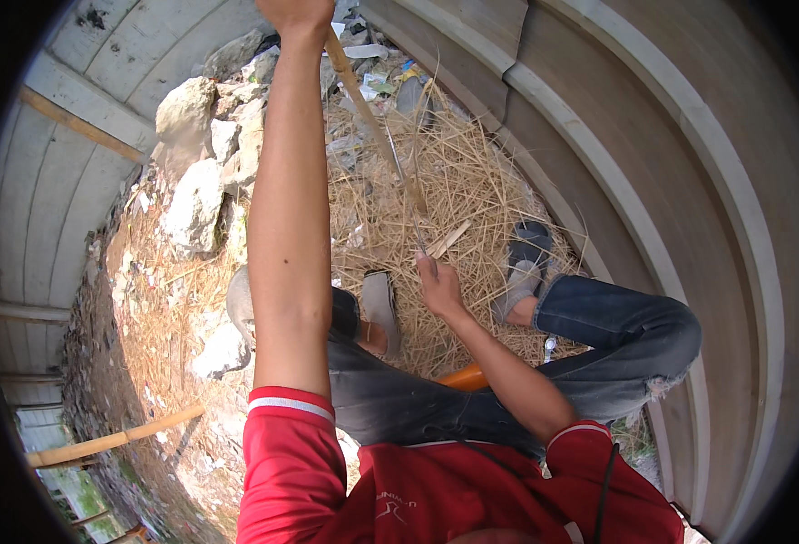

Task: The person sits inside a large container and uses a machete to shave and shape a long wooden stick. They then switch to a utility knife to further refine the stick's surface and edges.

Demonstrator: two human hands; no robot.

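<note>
My left arm stretches far forward, and my left hand [296,13] is at the top edge, closed on a long bamboo stick [363,104]; its fingers are partly cut off. The stick slants down from there toward my right hand [440,288]. That hand is closed round the handle of a knife, its thin blade [396,159] seen nearly edge-on and lying along the stick. Whether blade and stick touch I cannot tell. Straw and pale shavings [472,181] cover the ground below, with a larger split piece of bamboo [451,238] just beyond my right hand.
Pale rocks [191,204] are piled to the left. A corrugated wall [672,181] rises close on the right, and grey panels [73,163] stand at the left. My shoes [526,258] rest in the straw. An orange object [466,377] lies under my right forearm. Bamboo poles [114,435] stick out at lower left.
</note>
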